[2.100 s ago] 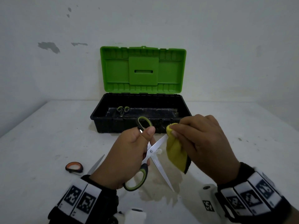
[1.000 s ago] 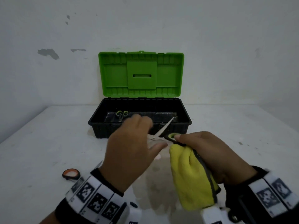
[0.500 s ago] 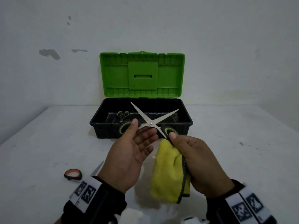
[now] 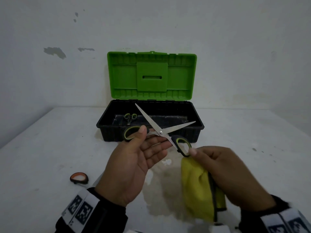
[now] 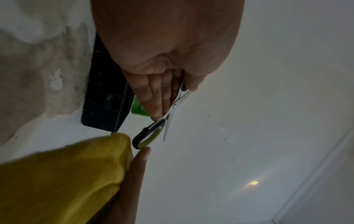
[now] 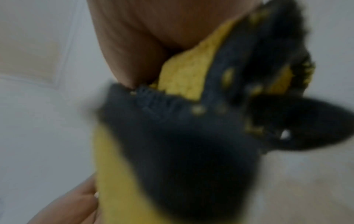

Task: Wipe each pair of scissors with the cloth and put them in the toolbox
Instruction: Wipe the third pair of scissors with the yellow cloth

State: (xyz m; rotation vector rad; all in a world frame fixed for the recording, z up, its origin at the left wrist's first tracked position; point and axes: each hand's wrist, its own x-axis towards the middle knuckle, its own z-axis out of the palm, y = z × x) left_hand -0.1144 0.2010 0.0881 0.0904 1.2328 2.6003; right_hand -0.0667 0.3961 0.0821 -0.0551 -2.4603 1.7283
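Green-and-black scissors (image 4: 161,132) hang spread open in front of the toolbox (image 4: 107,125), blades pointing over its black tray. My left hand (image 4: 151,140) pinches them, thumb on the left handle loop and fingers under the pivot; the left wrist view shows the same hold (image 5: 159,94) on the scissors (image 5: 147,136). My right hand (image 4: 210,162) grips the yellow cloth (image 4: 196,187), and its thumb tip touches the right handle loop. The cloth (image 6: 182,75) fills the blurred right wrist view. A small green-handled pair (image 4: 130,117) lies inside the toolbox.
The toolbox's green lid (image 4: 151,76) stands upright against the white wall. Orange-handled scissors (image 4: 79,178) lie on the white table at the left, partly hidden by my left wrist. A damp patch (image 4: 163,190) marks the table under my hands.
The scissors turned over so that the blades point away towards the toolbox and stay spread. My right hand, with the cloth, slid right and down to the tip of the right handle.
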